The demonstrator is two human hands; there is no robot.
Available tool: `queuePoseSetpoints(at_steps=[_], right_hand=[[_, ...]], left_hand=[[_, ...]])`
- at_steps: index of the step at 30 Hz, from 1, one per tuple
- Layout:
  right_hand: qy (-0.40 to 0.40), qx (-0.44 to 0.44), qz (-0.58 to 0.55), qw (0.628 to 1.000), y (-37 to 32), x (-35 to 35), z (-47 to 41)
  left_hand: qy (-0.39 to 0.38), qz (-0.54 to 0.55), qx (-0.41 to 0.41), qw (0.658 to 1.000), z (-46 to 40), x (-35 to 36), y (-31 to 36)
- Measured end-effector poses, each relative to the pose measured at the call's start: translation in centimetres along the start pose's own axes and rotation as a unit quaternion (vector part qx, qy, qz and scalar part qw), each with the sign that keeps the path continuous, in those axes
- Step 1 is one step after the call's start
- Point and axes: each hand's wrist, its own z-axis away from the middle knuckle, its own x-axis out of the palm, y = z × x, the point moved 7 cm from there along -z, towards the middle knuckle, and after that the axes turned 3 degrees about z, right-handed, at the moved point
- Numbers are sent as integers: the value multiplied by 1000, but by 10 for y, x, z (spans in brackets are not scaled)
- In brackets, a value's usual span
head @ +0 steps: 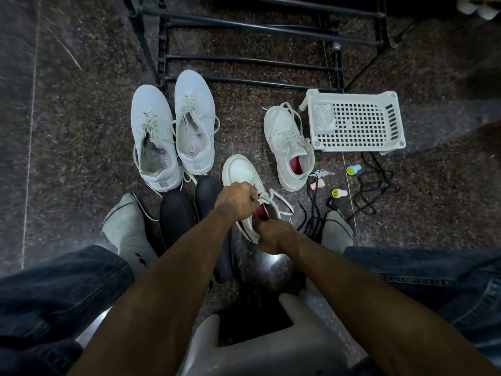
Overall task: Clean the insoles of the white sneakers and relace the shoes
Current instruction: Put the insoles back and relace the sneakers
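White sneaker (244, 175): light, soft-sided; best steadied at the heel. Left hand (235, 199) pinches its limp lace (279, 200); right hand (273, 234) grips the heel collar.

Left hand (238, 200) apparently pinches the lace; right hand (273, 236) grips the sneaker (242, 172).

Both forearms extended forward, down. Left hand (235, 200) grip pinched, fingers curled. Right hand (273, 236) grip clenched.
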Motion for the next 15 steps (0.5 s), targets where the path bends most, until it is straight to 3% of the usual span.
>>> queuePoseSetpoints(at_steps=[6, 15], right_hand=[[118, 25, 100, 988, -5, -3, 12], [8, 22, 37, 999, -5, 16, -8]], left_hand=[[6, -4, 2, 1000, -1, 2, -2], [-10, -11, 6, 1000, 0, 4, -3]])
